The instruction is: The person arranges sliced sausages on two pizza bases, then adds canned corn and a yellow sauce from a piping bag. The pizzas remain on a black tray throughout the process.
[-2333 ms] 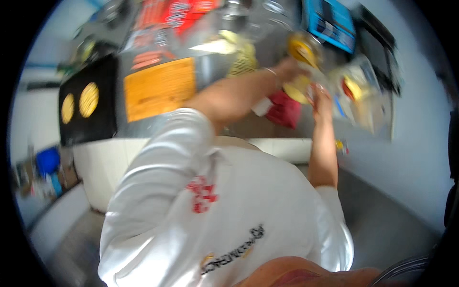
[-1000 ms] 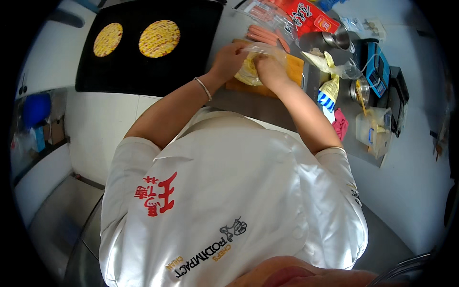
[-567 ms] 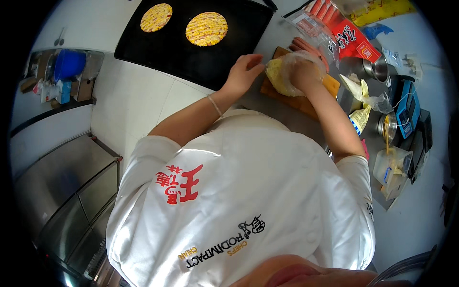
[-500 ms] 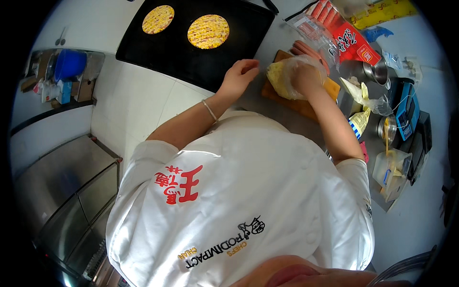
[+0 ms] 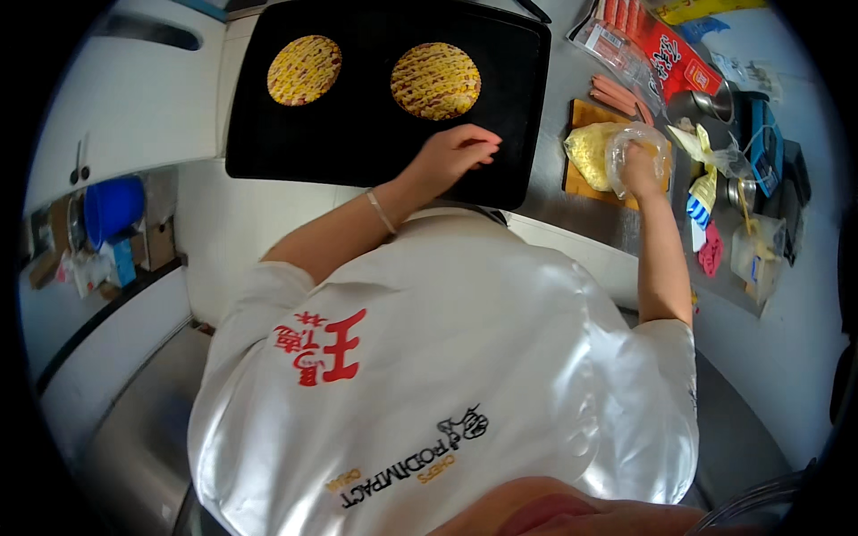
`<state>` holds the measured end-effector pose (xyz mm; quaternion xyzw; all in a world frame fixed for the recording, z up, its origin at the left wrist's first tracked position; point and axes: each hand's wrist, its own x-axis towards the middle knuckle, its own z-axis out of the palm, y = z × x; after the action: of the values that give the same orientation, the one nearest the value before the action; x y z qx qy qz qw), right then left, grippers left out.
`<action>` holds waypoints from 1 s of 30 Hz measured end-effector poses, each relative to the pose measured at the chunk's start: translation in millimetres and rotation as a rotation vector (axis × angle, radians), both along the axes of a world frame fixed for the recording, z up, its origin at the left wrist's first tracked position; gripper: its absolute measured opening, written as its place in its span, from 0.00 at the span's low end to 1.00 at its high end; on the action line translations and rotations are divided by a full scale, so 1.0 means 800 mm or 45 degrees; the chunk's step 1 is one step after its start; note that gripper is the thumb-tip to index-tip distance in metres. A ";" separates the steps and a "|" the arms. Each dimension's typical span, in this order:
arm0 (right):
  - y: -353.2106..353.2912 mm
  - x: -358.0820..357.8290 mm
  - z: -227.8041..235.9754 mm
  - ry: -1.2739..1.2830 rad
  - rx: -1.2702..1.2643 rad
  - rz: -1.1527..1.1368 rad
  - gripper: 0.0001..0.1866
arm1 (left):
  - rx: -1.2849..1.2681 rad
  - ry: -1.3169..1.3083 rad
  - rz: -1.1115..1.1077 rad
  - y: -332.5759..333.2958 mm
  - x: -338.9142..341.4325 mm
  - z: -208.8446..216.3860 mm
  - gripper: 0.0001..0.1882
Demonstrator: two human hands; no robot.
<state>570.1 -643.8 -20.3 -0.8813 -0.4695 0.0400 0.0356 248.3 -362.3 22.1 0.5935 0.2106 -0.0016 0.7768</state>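
Note:
My right hand [image 5: 640,170] reaches into the mouth of a clear plastic bag [image 5: 587,154] of pale yellow shreds that look like shredded cheese. The plastic hides its fingers. Beneath the bag lies a wooden cutting board [image 5: 585,114], with several pink sausages [image 5: 613,95] at its far edge. Over the near right part of a black baking tray [image 5: 366,134], my left hand [image 5: 458,159] hovers open, its fingers loosely bent and nothing visible in them. Two round pizzas [image 5: 436,80] with yellow topping and pale zigzag lines of sauce lie on the tray, beyond that hand.
Behind the board is a red sausage package [image 5: 679,67]. To its right stand a metal cup [image 5: 715,105], a piping bag [image 5: 704,189], a blue device [image 5: 765,147] and a clear container [image 5: 760,255]. A pink cloth [image 5: 710,250] lies near the counter's edge. A blue tub [image 5: 114,210] is far left.
The view has shifted, so tray and board appear further right. My right hand is still in the bag. My left hand has come over the tray from its near right edge.

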 end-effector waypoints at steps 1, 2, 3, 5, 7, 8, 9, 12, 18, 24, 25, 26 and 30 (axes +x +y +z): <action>-0.006 -0.003 -0.002 -0.015 -0.084 -0.034 0.12 | -0.006 0.073 -0.016 0.018 -0.012 0.001 0.14; -0.004 0.001 -0.005 -0.027 -0.169 -0.066 0.12 | -0.013 0.158 -0.015 0.037 -0.018 0.004 0.14; -0.007 0.005 -0.012 -0.033 -0.246 -0.102 0.12 | -0.007 0.196 -0.025 0.050 -0.032 -0.001 0.13; -0.033 0.019 -0.023 -0.032 -0.017 -0.293 0.09 | -0.012 0.225 -0.063 0.077 -0.049 -0.009 0.13; -0.030 0.012 -0.016 0.246 0.275 -0.610 0.08 | -0.035 0.240 -0.076 0.097 -0.070 -0.013 0.13; -0.017 0.007 -0.009 0.527 0.450 -0.838 0.08 | -0.035 0.250 -0.071 0.106 -0.077 -0.013 0.13; -0.022 0.004 -0.001 0.794 0.622 -1.073 0.08 | -0.048 0.252 -0.078 0.110 -0.081 -0.013 0.13; -0.039 0.003 0.008 1.661 1.214 -1.112 0.09 | -0.092 0.272 -0.078 0.125 -0.084 -0.009 0.13; -0.061 -0.002 0.007 2.041 1.612 -1.184 0.14 | -0.018 0.238 -0.112 0.156 -0.090 0.013 0.14; -0.049 0.010 0.002 1.701 1.277 -1.442 0.09 | 0.171 0.262 -0.050 0.202 -0.120 -0.017 0.15; -0.040 0.010 0.008 1.751 1.308 -1.425 0.08 | 0.198 0.281 -0.059 0.209 -0.129 -0.024 0.15; -0.036 0.005 0.017 1.802 1.340 -1.408 0.07 | 0.233 0.337 -0.056 0.217 -0.137 -0.031 0.14; -0.063 -0.010 0.067 1.859 1.461 -1.510 0.08 | 0.287 0.498 -0.050 0.234 -0.160 -0.064 0.14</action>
<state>561.9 -693.9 33.3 -0.5836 0.2135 0.3038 0.7222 120.5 -175.5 -28.8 0.6690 0.3445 -0.1081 0.6497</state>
